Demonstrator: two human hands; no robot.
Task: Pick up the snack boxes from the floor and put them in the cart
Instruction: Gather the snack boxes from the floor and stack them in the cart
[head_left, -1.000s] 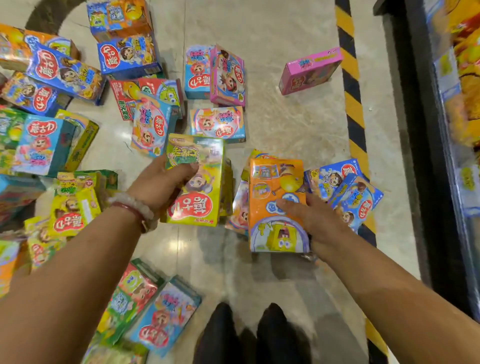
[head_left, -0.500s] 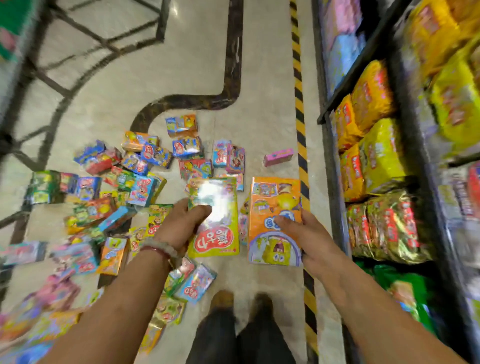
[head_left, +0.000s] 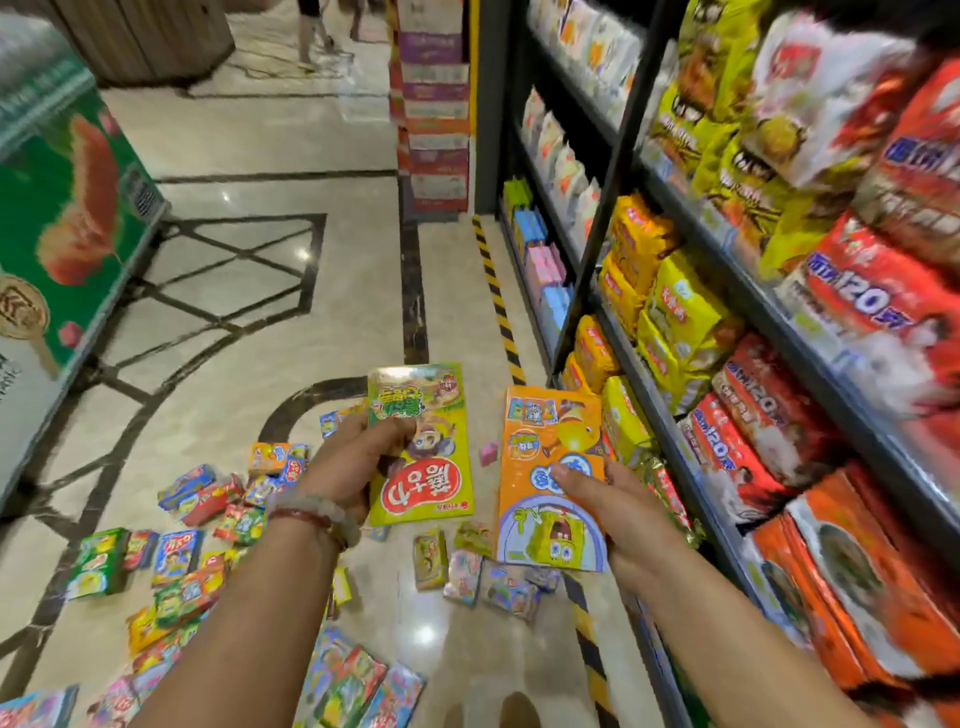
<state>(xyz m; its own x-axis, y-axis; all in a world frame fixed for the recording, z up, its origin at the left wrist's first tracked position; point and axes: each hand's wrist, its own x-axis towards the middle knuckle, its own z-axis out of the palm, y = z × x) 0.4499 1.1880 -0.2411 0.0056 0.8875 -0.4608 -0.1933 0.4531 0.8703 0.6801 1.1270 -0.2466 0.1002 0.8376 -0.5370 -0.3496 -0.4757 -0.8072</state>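
My left hand (head_left: 348, 462) grips a yellow-green snack box (head_left: 426, 467) by its left edge, thumb across the front. My right hand (head_left: 608, 504) holds an orange snack box (head_left: 545, 441) from its right side, fingers over the lower front. Both boxes are lifted well above the floor, side by side in front of me. Several more snack boxes (head_left: 176, 561) lie scattered on the marble floor below and to the left. No cart is in view.
A tall black shelf (head_left: 675, 415) full of snack bags runs along the right. A black-and-yellow floor stripe (head_left: 493, 291) follows its base. A green chest freezer (head_left: 67, 228) stands at the left. A stack of cartons (head_left: 434, 104) is ahead, and a person's legs far beyond.
I have risen from the floor with both boxes still in my hands. The view has swung up from the pile to the aisle and shelves.
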